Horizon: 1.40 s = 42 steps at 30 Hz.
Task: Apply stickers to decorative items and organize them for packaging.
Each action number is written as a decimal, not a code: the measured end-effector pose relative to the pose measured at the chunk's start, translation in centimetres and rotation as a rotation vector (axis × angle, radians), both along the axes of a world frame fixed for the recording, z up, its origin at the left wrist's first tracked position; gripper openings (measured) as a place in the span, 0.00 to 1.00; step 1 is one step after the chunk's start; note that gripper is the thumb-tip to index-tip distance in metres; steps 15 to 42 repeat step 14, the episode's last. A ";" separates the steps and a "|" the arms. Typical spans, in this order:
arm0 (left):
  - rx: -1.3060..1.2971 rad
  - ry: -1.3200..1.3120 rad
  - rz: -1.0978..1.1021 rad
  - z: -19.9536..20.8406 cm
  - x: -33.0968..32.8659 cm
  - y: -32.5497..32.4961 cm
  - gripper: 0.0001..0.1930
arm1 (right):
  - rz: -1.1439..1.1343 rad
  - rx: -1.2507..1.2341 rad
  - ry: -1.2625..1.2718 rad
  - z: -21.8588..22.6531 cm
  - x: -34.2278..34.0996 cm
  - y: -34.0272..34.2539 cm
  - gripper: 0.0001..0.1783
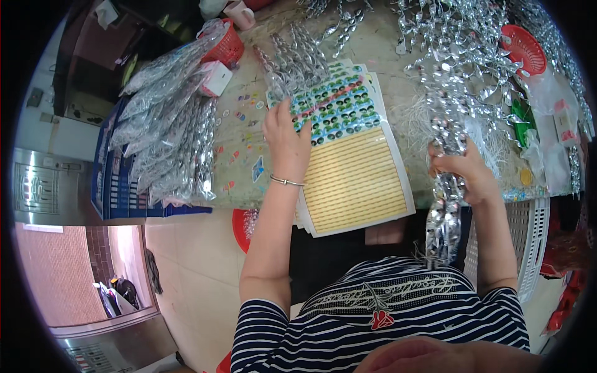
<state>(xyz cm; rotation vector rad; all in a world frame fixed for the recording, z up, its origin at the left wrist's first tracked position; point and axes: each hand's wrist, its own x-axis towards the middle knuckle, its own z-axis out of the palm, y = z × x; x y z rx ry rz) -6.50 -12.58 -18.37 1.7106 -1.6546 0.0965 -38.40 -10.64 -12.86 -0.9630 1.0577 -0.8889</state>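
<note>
My right hand (465, 166) is wrapped round a long bundle of shiny silver twisted foil strips (443, 214). The bundle runs from the table down over its front edge toward my lap. My left hand (288, 138) has its fingers and thumb apart at the left edge of a sticker sheet (341, 115) with rows of green and blue eye-like spots. Its fingertips reach beside a group of silver twisted strips (295, 62) lying at the sheet's far end. The nearer part of the top sheet (354, 180) is yellow backing with rows of dark dashes, and more sheets lie under it.
Bagged silver strips (174, 137) are piled on a blue basket (115, 168) at the left. Behind them are a red basket (225, 46) and a white box (216, 78). Loose silver strips (454, 31) and another red basket (524, 50) lie at the far right.
</note>
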 end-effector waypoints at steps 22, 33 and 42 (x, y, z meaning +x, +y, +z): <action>0.196 -0.420 0.173 0.4 2.1 -8.2 0.34 | -0.090 0.047 0.046 -0.6 -4.8 -1.7 0.28; 0.196 -0.420 0.173 0.4 2.1 -8.2 0.34 | -0.090 0.047 0.046 -0.6 -4.8 -1.7 0.28; 0.196 -0.420 0.173 0.4 2.1 -8.2 0.34 | -0.090 0.047 0.046 -0.6 -4.8 -1.7 0.28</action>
